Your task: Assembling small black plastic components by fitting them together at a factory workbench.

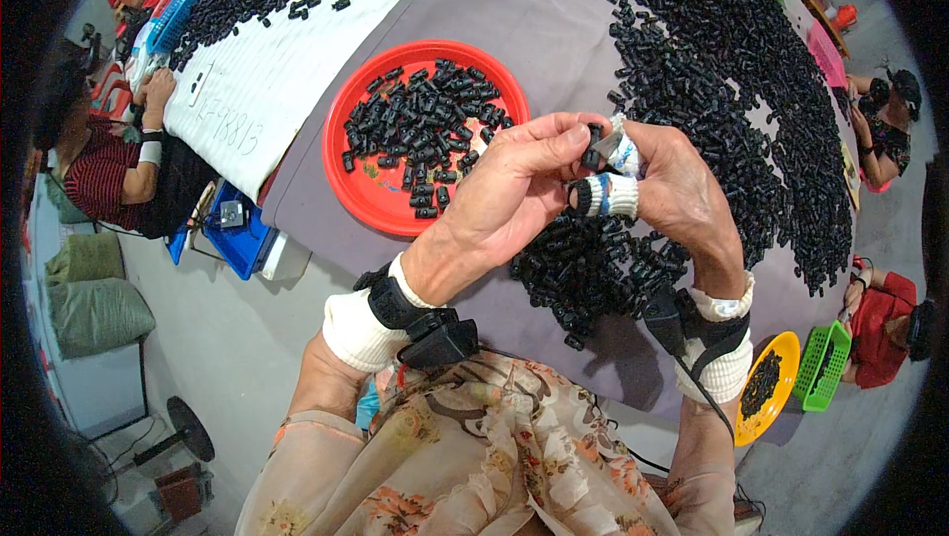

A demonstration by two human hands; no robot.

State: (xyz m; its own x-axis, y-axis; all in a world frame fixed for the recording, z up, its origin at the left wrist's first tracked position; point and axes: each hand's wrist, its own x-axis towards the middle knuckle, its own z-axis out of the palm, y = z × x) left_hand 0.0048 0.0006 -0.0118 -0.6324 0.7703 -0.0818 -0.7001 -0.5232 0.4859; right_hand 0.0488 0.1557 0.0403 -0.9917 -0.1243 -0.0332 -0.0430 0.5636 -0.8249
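My left hand (499,190) pinches a small black plastic piece (593,148) between thumb and fingers. Closed around the same spot is my right hand (682,180), its thumb and a finger wrapped in white and blue fabric covers; its fingertips meet the piece. To the left of my hands, a round red tray (336,175) holds many loose black pieces (420,111), short and tube-shaped. Below my hands lies a heap of similar black pieces (583,274) on the grey-covered table (514,2). My wrists carry white knit bands with black devices strapped over them.
A larger spread of black pieces (702,71) covers the table's right side. At the lower right stand a yellow tray (786,393) and a green basket (822,368). Co-workers sit left and right. A blue bin (237,239) is beside the table at left.
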